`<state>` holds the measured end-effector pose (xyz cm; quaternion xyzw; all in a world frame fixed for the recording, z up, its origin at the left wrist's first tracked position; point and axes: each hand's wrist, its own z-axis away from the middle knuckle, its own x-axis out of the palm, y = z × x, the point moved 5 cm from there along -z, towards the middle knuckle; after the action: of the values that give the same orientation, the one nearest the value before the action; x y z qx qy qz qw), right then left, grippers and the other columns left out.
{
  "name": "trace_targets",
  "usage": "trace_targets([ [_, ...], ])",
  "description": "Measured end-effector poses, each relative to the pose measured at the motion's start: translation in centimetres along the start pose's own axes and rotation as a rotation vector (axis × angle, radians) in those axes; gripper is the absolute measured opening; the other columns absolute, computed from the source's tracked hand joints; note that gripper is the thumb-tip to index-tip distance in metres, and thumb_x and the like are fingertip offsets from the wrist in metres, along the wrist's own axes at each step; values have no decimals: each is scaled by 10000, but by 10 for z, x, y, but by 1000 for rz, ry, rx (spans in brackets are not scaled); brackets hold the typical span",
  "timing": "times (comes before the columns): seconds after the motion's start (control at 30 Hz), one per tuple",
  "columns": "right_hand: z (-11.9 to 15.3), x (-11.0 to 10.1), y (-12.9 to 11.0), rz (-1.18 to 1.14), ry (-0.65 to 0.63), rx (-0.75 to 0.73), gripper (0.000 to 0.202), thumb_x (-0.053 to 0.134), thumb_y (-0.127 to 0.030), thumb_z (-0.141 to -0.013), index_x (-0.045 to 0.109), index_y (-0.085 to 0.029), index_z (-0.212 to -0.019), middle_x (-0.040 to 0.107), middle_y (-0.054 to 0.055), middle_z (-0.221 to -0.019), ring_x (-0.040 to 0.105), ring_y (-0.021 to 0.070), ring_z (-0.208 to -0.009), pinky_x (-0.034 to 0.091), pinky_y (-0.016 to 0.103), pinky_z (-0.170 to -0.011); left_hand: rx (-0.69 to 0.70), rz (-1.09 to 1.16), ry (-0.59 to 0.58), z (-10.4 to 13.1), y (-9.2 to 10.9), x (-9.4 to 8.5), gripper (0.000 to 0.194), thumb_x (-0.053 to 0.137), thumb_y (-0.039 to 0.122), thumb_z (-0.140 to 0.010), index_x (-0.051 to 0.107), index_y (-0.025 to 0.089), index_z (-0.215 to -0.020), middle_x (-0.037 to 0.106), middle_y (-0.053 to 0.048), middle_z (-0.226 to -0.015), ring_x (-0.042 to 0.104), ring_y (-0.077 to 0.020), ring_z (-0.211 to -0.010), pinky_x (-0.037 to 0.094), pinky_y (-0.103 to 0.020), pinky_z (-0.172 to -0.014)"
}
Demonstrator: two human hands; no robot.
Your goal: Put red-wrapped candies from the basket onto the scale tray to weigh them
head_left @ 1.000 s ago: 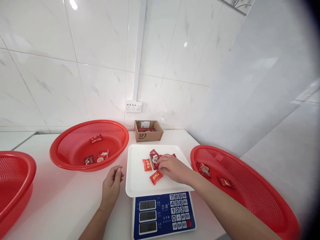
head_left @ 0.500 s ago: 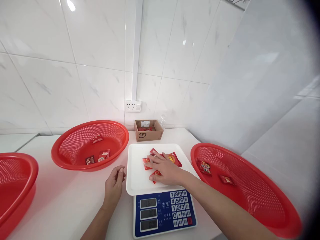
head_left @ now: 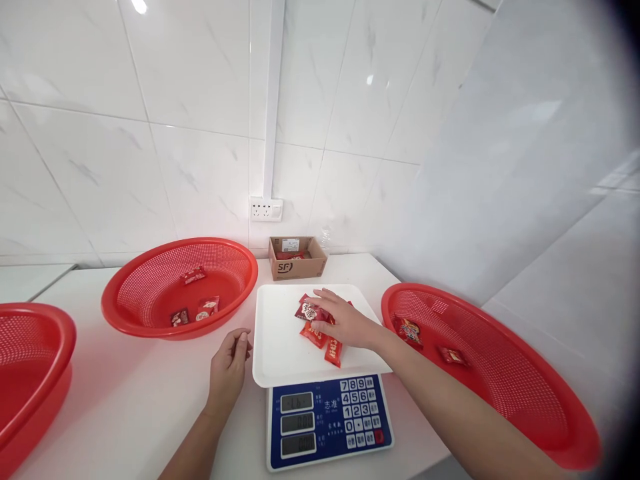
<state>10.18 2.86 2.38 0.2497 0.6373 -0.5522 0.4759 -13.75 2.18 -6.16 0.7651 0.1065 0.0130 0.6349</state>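
Over the white tray of a digital scale, my right hand is open, fingers stretched out across a small pile of snack packets. A dark red packet with a white patch shows beside its fingertips. Two bright red packets, one at the left and one nearer me, lie partly beneath or beside the palm. More red wrapping is mostly hidden under the hand. My left hand rests on the table left of the tray, its fingers curled closed with nothing visible in them.
A red basket with several packets stands at the back left, another red basket at the left edge. On the right is a third red basket with two packets. Behind the tray sits a cardboard box against the tiled wall.
My right hand has shifted slightly right and back on the tray. The packets have moved together, and more of the dark red and bright red ones shows. My left hand stays put.
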Motion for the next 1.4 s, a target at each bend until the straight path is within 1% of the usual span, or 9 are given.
trace_targets([
  [0.1, -9, 9, 2, 64, -61, 11, 680, 369, -597, -870, 308, -215, -1430, 196, 70, -1532, 58, 269, -1411, 136, 493, -1114, -4, 2, -5, 0, 0, 0, 424, 495, 596, -767, 607, 195, -847, 602, -23, -693, 577, -178, -622, 497, -278, -554],
  [0.3, -3, 9, -4, 90, -113, -33, 631, 425, -646, -819, 485, -273, -1324, 286, 39, -1503, 79, 284, -1408, 69, 529, -1113, 6, -23, -15, -1, 0, -1, 385, 475, 550, -797, 591, 193, -880, 572, -14, -675, 560, -168, -616, 492, -275, -556],
  [0.53, 28, 0, 10, 105, -205, 65, 877, 648, -597, -671, 288, -333, -1425, 124, 44, -1549, -52, 274, -1408, 21, 509, -1117, 24, 127, 149, -4, 3, -14, 460, 528, 484, -810, 458, 223, -1181, 588, -33, -907, 585, -141, -635, 530, -327, -650],
  [0.67, 37, -1, 22, 111, -158, 149, 803, 609, -523, -734, 275, -314, -1433, 123, 36, -1548, -24, 270, -1411, 58, 511, -1117, -42, 349, 165, -9, 1, -21, 354, 564, 461, -795, 520, 222, -1053, 591, -48, -1009, 613, -146, -711, 538, -341, -710],
  [0.83, 42, -5, 30, 129, -58, 206, 602, 476, -395, -852, 323, -268, -1421, 177, 22, -1538, 57, 243, -1414, 169, 474, -1113, -100, 563, 217, -18, -4, -30, 238, 628, 402, -732, 549, 218, -861, 582, -16, -928, 627, -185, -855, 533, -323, -720],
  [0.97, 43, -6, 29, 138, -27, 211, 562, 449, -341, -866, 350, -242, -1411, 211, 19, -1528, 87, 235, -1412, 185, 464, -1115, -109, 610, 187, -19, -9, -28, 221, 660, 380, -707, 593, 219, -841, 603, -5, -898, 623, -176, -862, 527, -300, -723],
  [1.1, 42, -3, 21, 115, -30, 149, 536, 470, -392, -863, 428, -222, -1369, 234, 36, -1521, 87, 244, -1411, 178, 455, -1121, -115, 490, 100, -13, -10, -19, 285, 653, 425, -725, 618, 190, -881, 650, -34, -827, 640, -203, -836, 518, -377, -810],
  [1.23, 38, 3, 19, 144, -17, 117, 489, 499, -413, -852, 529, -200, -1291, 265, 69, -1509, 109, 275, -1405, 149, 474, -1126, -96, 370, -21, -6, -8, -9, 372, 622, 469, -760, 611, 173, -986, 668, -74, -920, 639, -244, -919, 487, -450, -892],
  [1.4, 35, 13, 25, 145, 0, 96, 423, 514, -356, -848, 570, -254, -1254, 305, 71, -1493, 136, 289, -1398, 168, 482, -1115, -80, 323, -93, -3, -5, -3, 399, 595, 499, -780, 613, 174, -1011, 655, -89, -1005, 621, -255, -976, 492, -439, -896],
])
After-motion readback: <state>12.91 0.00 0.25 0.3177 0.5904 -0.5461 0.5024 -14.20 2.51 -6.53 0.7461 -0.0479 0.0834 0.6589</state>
